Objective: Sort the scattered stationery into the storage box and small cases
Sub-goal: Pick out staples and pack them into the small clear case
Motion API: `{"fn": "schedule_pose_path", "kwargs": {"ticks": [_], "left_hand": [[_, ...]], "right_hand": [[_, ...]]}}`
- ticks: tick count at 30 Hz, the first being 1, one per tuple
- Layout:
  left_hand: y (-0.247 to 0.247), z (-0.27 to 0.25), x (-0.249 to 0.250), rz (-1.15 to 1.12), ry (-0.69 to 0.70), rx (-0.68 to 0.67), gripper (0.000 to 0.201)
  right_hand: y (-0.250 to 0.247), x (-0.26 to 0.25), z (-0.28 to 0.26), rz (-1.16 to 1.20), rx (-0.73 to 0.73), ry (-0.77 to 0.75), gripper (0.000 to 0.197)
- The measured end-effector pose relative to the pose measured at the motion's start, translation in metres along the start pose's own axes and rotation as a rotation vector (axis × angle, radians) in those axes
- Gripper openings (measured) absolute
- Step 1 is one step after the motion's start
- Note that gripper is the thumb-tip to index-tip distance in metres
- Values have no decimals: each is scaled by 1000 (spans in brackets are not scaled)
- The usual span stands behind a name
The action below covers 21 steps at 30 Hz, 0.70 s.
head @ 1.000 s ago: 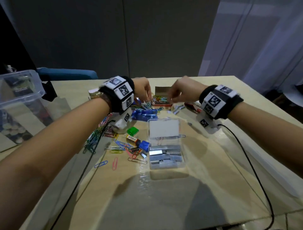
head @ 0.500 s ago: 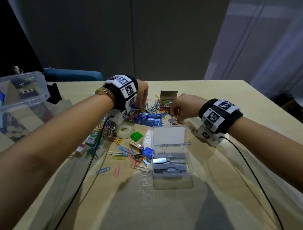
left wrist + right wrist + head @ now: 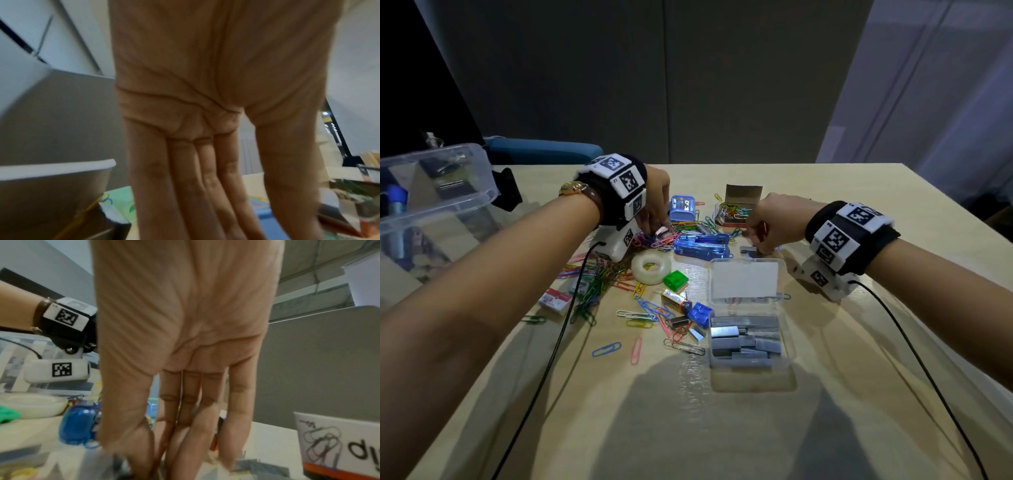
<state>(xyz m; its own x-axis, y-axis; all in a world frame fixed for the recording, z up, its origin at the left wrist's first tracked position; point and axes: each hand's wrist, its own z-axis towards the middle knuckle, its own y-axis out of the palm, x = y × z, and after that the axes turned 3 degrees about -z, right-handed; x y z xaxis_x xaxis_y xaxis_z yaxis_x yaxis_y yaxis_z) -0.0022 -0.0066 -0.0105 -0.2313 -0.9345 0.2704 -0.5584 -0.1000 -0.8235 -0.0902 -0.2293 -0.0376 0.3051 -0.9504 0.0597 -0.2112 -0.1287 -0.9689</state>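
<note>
Head view: right hand (image 3: 767,226) pinches staple strips (image 3: 751,251) at twelve o'clock of the staple case (image 3: 748,342); left hand (image 3: 655,205) plucks paper clips (image 3: 654,240); brittle strips could crumble under pressure.

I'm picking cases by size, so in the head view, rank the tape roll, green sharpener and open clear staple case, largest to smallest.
1. open clear staple case
2. tape roll
3. green sharpener

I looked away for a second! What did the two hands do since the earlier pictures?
The right hand came back from the open cardboard paper-clip box down to the loose grey staple strips by the blue stapler. The left hand stayed at the colourful paper-clip pile. The clear plastic staple case stayed put.
</note>
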Motion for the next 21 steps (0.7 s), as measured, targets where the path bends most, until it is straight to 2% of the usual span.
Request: {"fn": "schedule_pose_path", "kwargs": {"ticks": [2, 4, 5, 8, 11, 13, 15, 17, 21], "left_hand": [[-1, 2, -2, -32, 10, 80, 23], [-3, 5, -2, 20, 27, 232, 22], [-4, 4, -1, 40, 28, 261, 23], [-2, 4, -2, 53, -12, 156, 33], [-1, 21, -11, 150, -43, 140, 49], [3, 26, -15, 193, -9, 111, 44], [7, 11, -11, 98, 65, 37, 18], [3, 3, -12, -65, 123, 35, 6], [-10, -5, -23, -323, 158, 184, 26]], "right_hand": [[0, 2, -1, 16, -42, -5, 11], [0, 4, -1, 20, -30, -2, 6], [1, 5, -1, 26, -12, -4, 6], [1, 3, 0, 65, -6, -28, 17], [2, -3, 2, 100, -9, -60, 13], [2, -5, 2, 106, -13, -75, 19], [1, -5, 1, 87, -32, -80, 20], [-1, -2, -3, 84, -3, -66, 18], [-19, 16, -16, 298, 195, 62, 15]]}}
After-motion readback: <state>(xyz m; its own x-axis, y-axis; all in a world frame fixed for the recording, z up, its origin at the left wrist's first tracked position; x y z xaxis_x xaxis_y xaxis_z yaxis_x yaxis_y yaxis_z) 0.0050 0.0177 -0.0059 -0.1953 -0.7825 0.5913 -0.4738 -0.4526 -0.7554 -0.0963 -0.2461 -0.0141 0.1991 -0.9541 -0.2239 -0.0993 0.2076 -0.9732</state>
